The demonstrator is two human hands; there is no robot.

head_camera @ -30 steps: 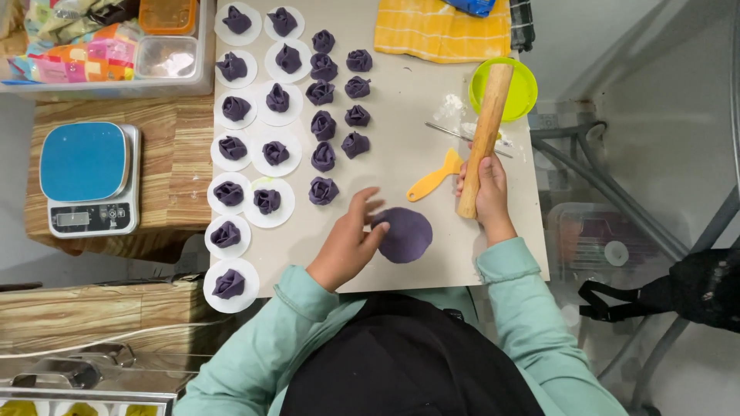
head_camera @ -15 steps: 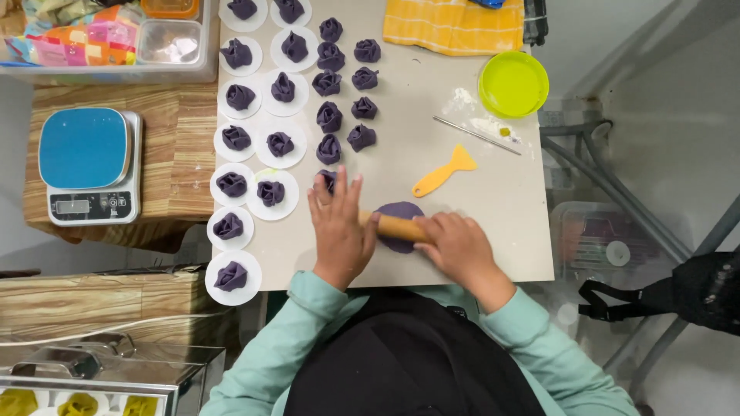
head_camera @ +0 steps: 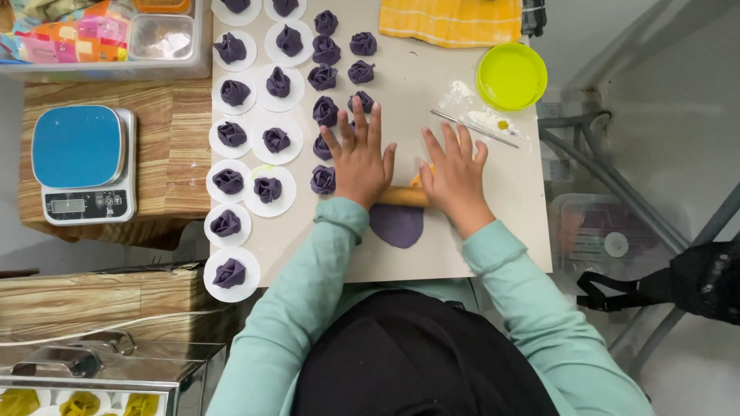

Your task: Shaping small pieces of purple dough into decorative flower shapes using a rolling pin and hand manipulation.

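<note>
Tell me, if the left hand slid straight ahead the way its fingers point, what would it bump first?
Probably the purple dough twist just past the left hand's fingertips. More twists lie beyond it. Depth is hard to judge from above, so the fingers may already touch it.

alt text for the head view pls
Both hands, left and right, press flat on a wooden rolling pin over a purple dough disc. Rows of folded purple dumplings sit left, a green bowl right.
</note>
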